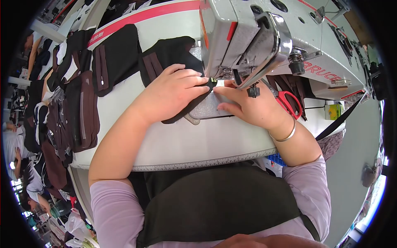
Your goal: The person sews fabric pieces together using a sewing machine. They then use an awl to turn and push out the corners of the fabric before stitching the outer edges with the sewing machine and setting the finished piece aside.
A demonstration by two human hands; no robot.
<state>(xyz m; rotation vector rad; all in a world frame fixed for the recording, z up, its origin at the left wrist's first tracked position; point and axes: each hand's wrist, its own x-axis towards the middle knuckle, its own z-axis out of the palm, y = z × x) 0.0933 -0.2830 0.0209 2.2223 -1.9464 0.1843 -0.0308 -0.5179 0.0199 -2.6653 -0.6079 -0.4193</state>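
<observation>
A black fabric piece point(182, 47) with a brown strip set into it lies on the bed of the sewing machine point(215, 37). My left hand point(173, 89) rests flat on this piece, fingers stretched toward the needle area. On the other side, my right hand point(252, 103) has its index fingertip by the fabric's edge under the machine head, with the thumb apart below it. The presser lever hides some of the right fingers. Exactly where the needle meets the cloth is hidden by the machine head.
Another black piece with a brown zip strip point(103, 68) lies left on the white table point(198, 142). Piled black and brown pieces point(84, 111) hang at its left end. Red-handled scissors point(289, 103) and a small yellow-green box point(333, 111) sit right. Other people point(35, 182) are far left.
</observation>
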